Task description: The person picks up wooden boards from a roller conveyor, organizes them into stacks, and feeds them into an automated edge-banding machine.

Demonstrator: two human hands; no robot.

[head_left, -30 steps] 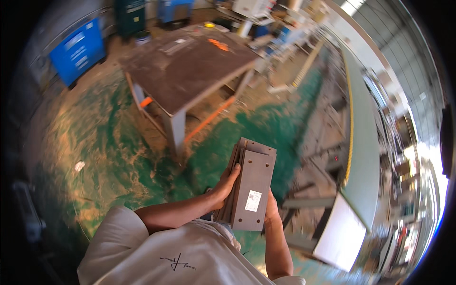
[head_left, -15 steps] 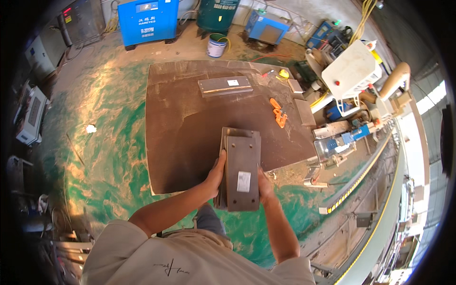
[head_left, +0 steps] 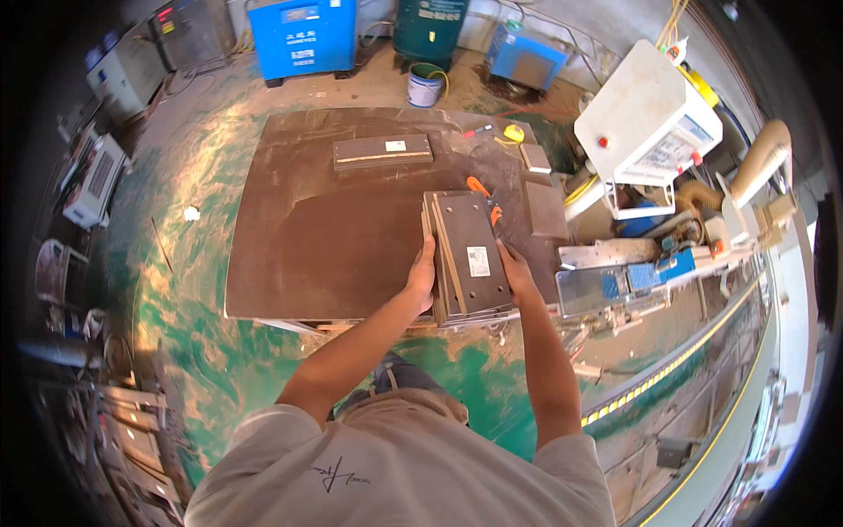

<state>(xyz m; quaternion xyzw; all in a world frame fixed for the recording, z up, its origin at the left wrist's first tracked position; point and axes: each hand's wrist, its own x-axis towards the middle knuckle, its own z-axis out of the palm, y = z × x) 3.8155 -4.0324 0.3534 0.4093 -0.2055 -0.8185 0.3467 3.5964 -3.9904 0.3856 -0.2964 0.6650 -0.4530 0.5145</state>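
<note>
A stack of dark brown rectangular boards (head_left: 458, 239), with small holes and a white label on the top one, is held over the near right part of the brown tabletop (head_left: 325, 237). My left hand (head_left: 422, 274) presses along its left side. On the opposite side, my right hand (head_left: 516, 269) grips the right edge, so the stack sits between both palms. The boards' light edges fan out slightly on the left. Whether the stack's underside touches the table cannot be seen. Just beyond it lies an orange tool (head_left: 478, 186), partly covered by the stack.
Another board stack (head_left: 382, 152) with a label lies at the table's far side. A yellow tape measure (head_left: 514, 133), a red-tipped tool (head_left: 479, 131) and small board pieces (head_left: 535, 158) are at the far right. A white control box (head_left: 645, 114) and machine rail stand to the right.
The stack has moved forward and right, from above the floor at the near edge to over the table, and is turned slightly. Both hands stay on it; my body is nearer the table.
</note>
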